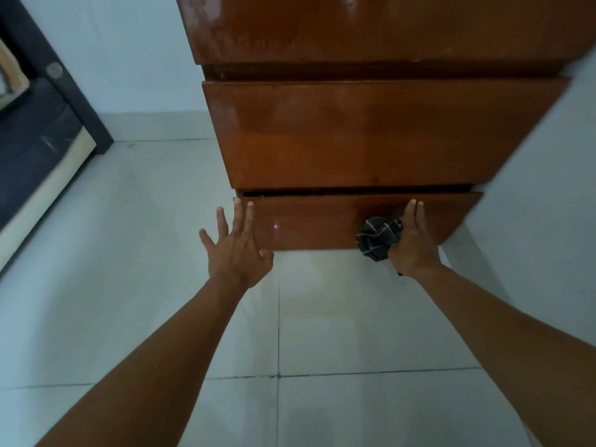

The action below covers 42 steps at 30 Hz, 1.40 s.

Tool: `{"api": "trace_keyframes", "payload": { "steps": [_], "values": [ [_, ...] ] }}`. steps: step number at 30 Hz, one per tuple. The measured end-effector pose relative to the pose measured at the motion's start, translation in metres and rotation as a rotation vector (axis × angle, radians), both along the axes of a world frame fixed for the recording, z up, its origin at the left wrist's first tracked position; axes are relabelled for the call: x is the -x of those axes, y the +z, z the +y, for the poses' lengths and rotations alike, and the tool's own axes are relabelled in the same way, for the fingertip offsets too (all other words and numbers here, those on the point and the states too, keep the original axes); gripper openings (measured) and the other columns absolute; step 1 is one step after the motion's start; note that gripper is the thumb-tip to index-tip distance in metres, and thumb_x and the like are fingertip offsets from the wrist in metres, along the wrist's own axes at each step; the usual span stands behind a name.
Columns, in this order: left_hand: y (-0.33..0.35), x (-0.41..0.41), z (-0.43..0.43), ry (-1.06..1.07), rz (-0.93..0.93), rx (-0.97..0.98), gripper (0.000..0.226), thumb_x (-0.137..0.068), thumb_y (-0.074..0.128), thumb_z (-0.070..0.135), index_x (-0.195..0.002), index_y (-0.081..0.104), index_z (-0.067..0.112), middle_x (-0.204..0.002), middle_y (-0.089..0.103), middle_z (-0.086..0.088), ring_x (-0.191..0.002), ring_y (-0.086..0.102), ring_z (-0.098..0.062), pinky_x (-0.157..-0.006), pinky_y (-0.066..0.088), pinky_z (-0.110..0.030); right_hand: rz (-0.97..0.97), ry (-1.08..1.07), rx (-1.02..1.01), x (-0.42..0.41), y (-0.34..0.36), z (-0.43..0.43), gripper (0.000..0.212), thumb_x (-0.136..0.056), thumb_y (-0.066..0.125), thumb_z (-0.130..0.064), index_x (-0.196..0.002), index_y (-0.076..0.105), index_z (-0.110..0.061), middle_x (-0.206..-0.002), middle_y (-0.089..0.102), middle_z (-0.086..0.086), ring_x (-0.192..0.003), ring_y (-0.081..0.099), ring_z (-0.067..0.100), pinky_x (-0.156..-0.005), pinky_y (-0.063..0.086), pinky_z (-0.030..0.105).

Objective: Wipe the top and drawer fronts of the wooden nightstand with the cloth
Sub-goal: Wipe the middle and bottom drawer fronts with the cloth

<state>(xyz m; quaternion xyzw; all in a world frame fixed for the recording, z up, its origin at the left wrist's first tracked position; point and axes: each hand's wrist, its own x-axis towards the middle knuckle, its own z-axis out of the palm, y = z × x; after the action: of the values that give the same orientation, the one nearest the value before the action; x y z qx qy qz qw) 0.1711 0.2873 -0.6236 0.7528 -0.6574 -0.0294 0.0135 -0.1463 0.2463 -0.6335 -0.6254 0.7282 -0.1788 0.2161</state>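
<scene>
The glossy brown wooden nightstand fills the upper middle of the head view, seen from above. Its lower drawer front sits slightly out, with a dark gap above it. My left hand is spread flat, its fingertips touching the lower drawer's left end. My right hand presses on the right part of that drawer front and holds a bunched dark checked cloth under the palm; the cloth sticks out to the left of the hand.
Pale floor tiles lie below the nightstand. A dark bed frame with a mattress runs along the left edge. A light wall stands close on the nightstand's right side.
</scene>
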Motion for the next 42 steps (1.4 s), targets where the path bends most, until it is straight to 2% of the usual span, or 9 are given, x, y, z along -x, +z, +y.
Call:
{"api": "trace_keyframes", "payload": {
  "steps": [10, 13, 17, 22, 26, 30, 32, 36, 42],
  "values": [
    [0.002, -0.002, -0.019, -0.017, -0.004, -0.009, 0.091, -0.097, 0.036, 0.064, -0.165, -0.009, 0.023, -0.172, -0.016, -0.004, -0.158, -0.008, -0.039, -0.119, 0.012, -0.070, 0.014, 0.030, -0.005, 0.002, -0.004, -0.016, 0.102, -0.093, 0.059, 0.001, -0.160, -0.017, -0.016, -0.168, -0.023, -0.002, -0.148, 0.035, 0.030, -0.089, 0.041, 0.028],
    [0.000, -0.007, -0.017, -0.039, -0.022, 0.038, 0.088, -0.097, 0.036, 0.060, -0.165, -0.003, 0.021, -0.174, -0.007, -0.007, -0.159, -0.001, -0.039, -0.120, 0.016, -0.068, -0.020, 0.009, 0.148, -0.004, -0.003, -0.003, 0.095, -0.091, 0.058, 0.003, -0.163, 0.000, -0.019, -0.171, -0.007, 0.003, -0.148, 0.034, 0.035, -0.104, 0.045, 0.040],
    [-0.002, -0.021, -0.016, -0.093, -0.071, 0.136, 0.085, -0.095, 0.039, 0.048, -0.166, 0.003, 0.017, -0.174, 0.003, -0.005, -0.158, 0.005, -0.038, -0.120, 0.019, -0.067, -0.112, 0.024, 0.494, -0.053, -0.020, 0.024, 0.087, -0.089, 0.051, 0.009, -0.161, 0.023, -0.031, -0.169, 0.012, 0.010, -0.142, 0.041, 0.037, -0.104, 0.052, 0.051],
    [-0.021, -0.046, -0.025, -0.210, -0.140, 0.210, 0.086, -0.092, 0.051, 0.030, -0.166, 0.007, 0.018, -0.173, 0.009, -0.006, -0.157, 0.015, -0.040, -0.119, 0.019, -0.067, -0.152, 0.032, 0.658, -0.155, -0.037, 0.009, 0.055, -0.100, 0.038, -0.030, -0.155, 0.041, -0.028, -0.166, 0.021, 0.017, -0.147, 0.029, 0.039, -0.117, 0.035, 0.051],
    [-0.032, -0.069, -0.033, -0.317, -0.192, 0.312, 0.080, -0.088, 0.038, 0.030, -0.164, 0.020, 0.013, -0.170, 0.024, -0.009, -0.140, 0.041, -0.041, -0.108, 0.034, -0.062, 0.055, 0.150, 0.662, -0.228, -0.069, -0.023, 0.070, -0.095, 0.046, -0.051, -0.159, 0.027, -0.032, -0.169, 0.009, 0.018, -0.155, 0.001, 0.044, -0.122, 0.013, 0.064],
    [-0.044, -0.074, -0.041, -0.355, -0.154, 0.428, 0.081, -0.085, 0.041, 0.025, -0.163, 0.025, 0.011, -0.169, 0.025, -0.010, -0.117, 0.050, -0.039, -0.094, 0.041, -0.054, 0.190, 0.124, 0.726, -0.241, -0.102, -0.050, 0.079, -0.093, 0.055, -0.046, -0.160, 0.017, -0.032, -0.168, 0.005, 0.020, -0.152, -0.012, 0.046, -0.122, 0.003, 0.067],
    [-0.051, -0.070, -0.042, -0.346, -0.111, 0.483, 0.082, -0.084, 0.042, 0.023, -0.163, 0.025, 0.011, -0.169, 0.024, -0.010, -0.108, 0.049, -0.037, -0.090, 0.041, -0.051, 0.212, 0.136, 0.810, -0.240, -0.105, -0.051, 0.066, -0.097, 0.047, -0.045, -0.159, 0.027, -0.032, -0.166, 0.012, 0.020, -0.153, -0.001, 0.048, -0.122, 0.008, 0.066],
    [-0.056, -0.061, -0.042, -0.324, -0.017, 0.504, 0.081, -0.085, 0.029, 0.032, -0.162, 0.026, 0.009, -0.169, 0.024, -0.012, -0.100, 0.048, -0.034, -0.085, 0.038, -0.045, -0.117, 0.053, 0.926, -0.219, -0.098, -0.040, 0.042, -0.094, 0.057, -0.020, -0.136, 0.052, -0.026, -0.138, 0.048, 0.021, -0.128, 0.049, 0.034, -0.102, 0.051, 0.046],
    [-0.049, -0.063, -0.039, -0.328, -0.008, 0.436, 0.085, -0.080, 0.036, 0.024, -0.163, 0.025, 0.010, -0.170, 0.023, -0.013, -0.097, 0.049, -0.033, -0.082, 0.039, -0.044, 0.052, 0.263, 1.026, -0.207, -0.088, -0.024, 0.018, -0.092, 0.061, -0.020, -0.104, 0.074, -0.014, -0.117, 0.058, 0.020, -0.099, 0.060, 0.034, -0.071, 0.062, 0.037]
  ]
}}
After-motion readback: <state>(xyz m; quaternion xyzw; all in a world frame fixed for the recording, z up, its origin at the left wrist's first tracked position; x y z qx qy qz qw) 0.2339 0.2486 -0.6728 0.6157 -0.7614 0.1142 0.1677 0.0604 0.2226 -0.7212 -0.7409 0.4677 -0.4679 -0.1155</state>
